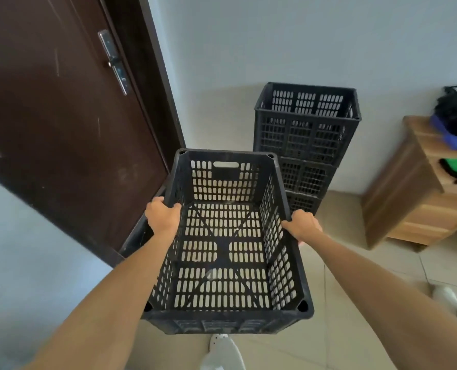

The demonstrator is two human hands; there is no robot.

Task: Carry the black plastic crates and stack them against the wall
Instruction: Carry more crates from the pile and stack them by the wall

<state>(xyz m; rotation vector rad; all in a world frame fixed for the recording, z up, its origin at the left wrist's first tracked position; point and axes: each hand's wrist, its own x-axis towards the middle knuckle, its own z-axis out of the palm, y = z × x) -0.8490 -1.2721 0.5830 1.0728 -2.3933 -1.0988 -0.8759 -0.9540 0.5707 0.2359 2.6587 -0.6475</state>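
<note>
Two bare hands hold one black plastic crate point(226, 244) up off the floor, open side facing up, its perforated bottom and walls bare inside. The left hand point(163, 216) is closed over the crate's left rim, fingers curled inward over the edge; the right hand point(303, 226) is clamped on the right rim the same way.

Beyond the held crate, a stack of crates point(306, 145) stands on the tiled floor point(355, 263) against the pale wall point(275, 44); three levels show, the lowest partly hidden behind the carried crate's far right corner. The stack's top crate is open and shows nothing in it.

Left of the stack, a dark brown door point(62, 116) with a metal handle plate point(114, 62) fills the upper left. Another dark crate edge point(139, 236) shows low between the door and the left forearm. At the right edge a wooden cabinet point(408, 188) stands apart from the stack, carrying a black bag point(456, 108), something blue and something green. A white slipper point(223, 351) shows below the crate's near wall.
</note>
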